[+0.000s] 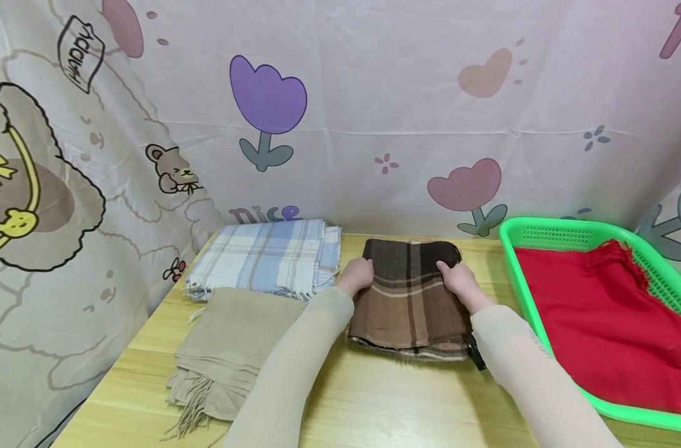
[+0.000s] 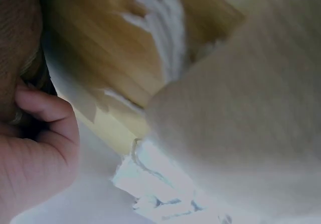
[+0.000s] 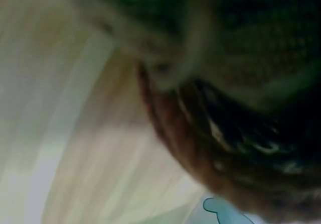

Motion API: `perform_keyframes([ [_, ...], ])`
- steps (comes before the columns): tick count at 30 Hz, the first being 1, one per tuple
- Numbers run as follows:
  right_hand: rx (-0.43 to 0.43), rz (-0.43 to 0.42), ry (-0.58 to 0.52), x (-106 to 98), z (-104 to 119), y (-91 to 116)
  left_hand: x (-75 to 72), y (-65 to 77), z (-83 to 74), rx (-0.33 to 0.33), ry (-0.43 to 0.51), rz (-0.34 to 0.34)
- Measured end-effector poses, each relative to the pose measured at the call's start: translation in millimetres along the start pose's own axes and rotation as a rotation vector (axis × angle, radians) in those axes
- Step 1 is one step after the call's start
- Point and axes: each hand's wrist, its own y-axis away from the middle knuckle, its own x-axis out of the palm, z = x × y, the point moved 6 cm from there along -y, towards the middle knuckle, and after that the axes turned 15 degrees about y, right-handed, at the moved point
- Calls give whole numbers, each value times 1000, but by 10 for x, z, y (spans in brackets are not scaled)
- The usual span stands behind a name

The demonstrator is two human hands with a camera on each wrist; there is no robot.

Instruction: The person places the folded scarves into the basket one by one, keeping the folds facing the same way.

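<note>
A folded brown and black plaid scarf [image 1: 404, 311] is held between both hands at the middle of the table. My left hand [image 1: 356, 277] grips its left edge; in the left wrist view the thumb and curled fingers [image 2: 50, 106] pinch the dark cloth. On the opposite side my right hand [image 1: 462, 284] holds the right edge, thumb on top. The right wrist view is blurred and shows the layered cloth edge [image 3: 170, 128] close up. Left of the scarf lies a folded beige fringed scarf [image 1: 236, 336], with a folded blue and white plaid scarf [image 1: 262, 255] behind it.
At the right stands a green plastic basket [image 1: 520, 280] with a red fringed scarf [image 1: 609, 330] inside. A printed cloth backdrop [image 1: 363, 81] rises behind and to the left of the wooden table [image 1: 385, 404].
</note>
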Motion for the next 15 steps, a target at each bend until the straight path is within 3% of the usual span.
perform_keyframes([
  [4, -16, -47, 16, -115, 53, -9, -105, -10, -50, 41, -47, -79],
  [7, -31, -23, 20, -240, 128, 60, -168, -42, -56, 23, 3, -119],
  [9, -41, -59, 43, -292, 120, 14, -192, -112, -31, 10, 38, -134],
  [12, -38, -16, 43, -408, 158, 38, -189, -283, 36, -3, 63, -131],
  [13, -56, -48, 53, -463, 172, 48, -193, -333, 46, -9, 64, -128],
  [15, -47, 20, 30, -652, 350, 299, -222, -415, 34, 18, 32, -146],
])
